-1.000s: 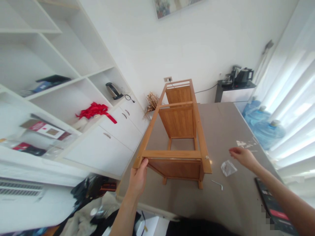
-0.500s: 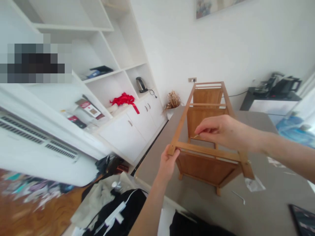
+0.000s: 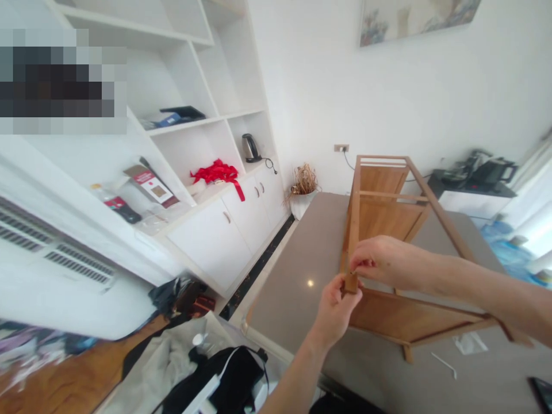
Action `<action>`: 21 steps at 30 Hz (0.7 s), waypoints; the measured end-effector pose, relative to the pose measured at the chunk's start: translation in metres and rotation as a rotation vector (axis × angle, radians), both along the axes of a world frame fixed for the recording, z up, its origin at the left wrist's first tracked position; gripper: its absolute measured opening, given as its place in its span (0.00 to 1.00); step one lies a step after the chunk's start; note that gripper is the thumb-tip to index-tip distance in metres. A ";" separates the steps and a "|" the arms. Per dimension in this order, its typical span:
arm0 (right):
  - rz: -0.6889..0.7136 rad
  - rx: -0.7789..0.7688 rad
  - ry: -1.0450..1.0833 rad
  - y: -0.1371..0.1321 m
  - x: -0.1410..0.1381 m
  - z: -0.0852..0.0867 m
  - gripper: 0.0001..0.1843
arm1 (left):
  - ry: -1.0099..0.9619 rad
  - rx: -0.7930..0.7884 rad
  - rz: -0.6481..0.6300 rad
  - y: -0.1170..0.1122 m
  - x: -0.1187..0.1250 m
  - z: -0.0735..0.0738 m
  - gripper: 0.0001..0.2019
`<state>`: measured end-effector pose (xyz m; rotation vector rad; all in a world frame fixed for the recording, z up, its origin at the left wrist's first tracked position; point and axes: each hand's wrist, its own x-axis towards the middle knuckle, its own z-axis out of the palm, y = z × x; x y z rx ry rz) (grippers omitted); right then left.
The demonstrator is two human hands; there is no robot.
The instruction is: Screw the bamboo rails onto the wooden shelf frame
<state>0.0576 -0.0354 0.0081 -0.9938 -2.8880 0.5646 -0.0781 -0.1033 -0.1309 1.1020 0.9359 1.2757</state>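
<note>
A wooden shelf rack (image 3: 388,215) with several panels lies across the grey table. My left hand (image 3: 334,310) is closed around the end of its near left leg (image 3: 351,283). Just above it, my right hand (image 3: 379,259) pinches a small thin screw against the upper face of that same leg; the fingertips hide most of the screw. Nearer me on the table, a hex key (image 3: 444,365) lies in front of the rack, with a small clear plastic bag (image 3: 471,343) beside it.
The grey table (image 3: 297,259) reaches toward the wall. On the left stand white shelves and cabinets (image 3: 211,224); a potted dry plant (image 3: 305,184) is behind the table. Clothes and a white power strip (image 3: 202,394) lie at the lower left. A dark flat device (image 3: 541,394) rests at the right edge.
My right hand has brought the screw down from above the rack to the near left leg. The rack has turned and tilted, and my left hand still grips that leg's end.
</note>
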 end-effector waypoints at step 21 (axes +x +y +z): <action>0.004 0.058 -0.157 -0.003 -0.023 -0.004 0.14 | -0.151 0.071 -0.158 0.007 -0.015 -0.003 0.07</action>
